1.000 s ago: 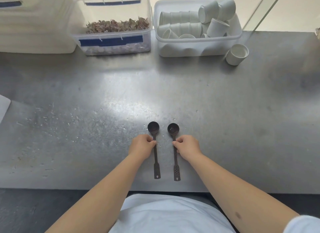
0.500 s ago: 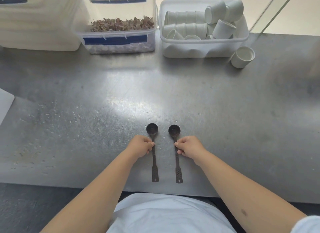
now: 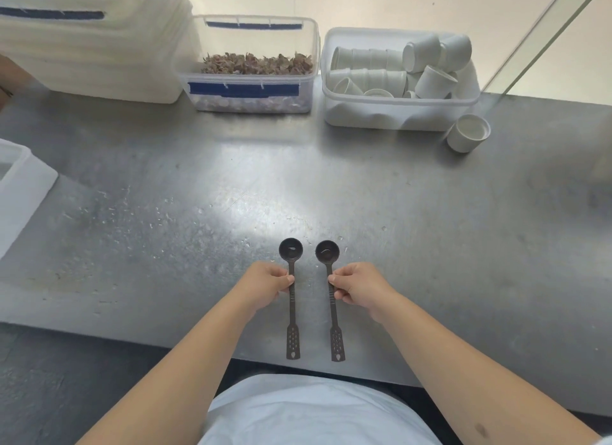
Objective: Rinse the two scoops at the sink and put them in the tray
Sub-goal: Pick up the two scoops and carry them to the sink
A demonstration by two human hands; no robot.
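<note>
Two dark long-handled scoops lie side by side on the steel counter, bowls pointing away from me. My left hand (image 3: pixel 265 284) pinches the handle of the left scoop (image 3: pixel 291 309) just below its bowl. My right hand (image 3: pixel 359 285) pinches the handle of the right scoop (image 3: pixel 332 312) at the same height. Both scoops rest flat on the counter, their perforated handle ends near the front edge. No sink shows in the head view.
At the back stand a clear tub of dried petals (image 3: pixel 248 67), a tub of white cups (image 3: pixel 397 110), one loose white cup (image 3: pixel 468 133) and a large white container (image 3: pixel 89 43). A white tray edge (image 3: pixel 20 193) sits at the left. Crumbs dot the counter (image 3: pixel 430 212).
Both hands keep their grip on the scoop handles. The view has shifted slightly, so more of the back containers and the white tray at the left shows.
</note>
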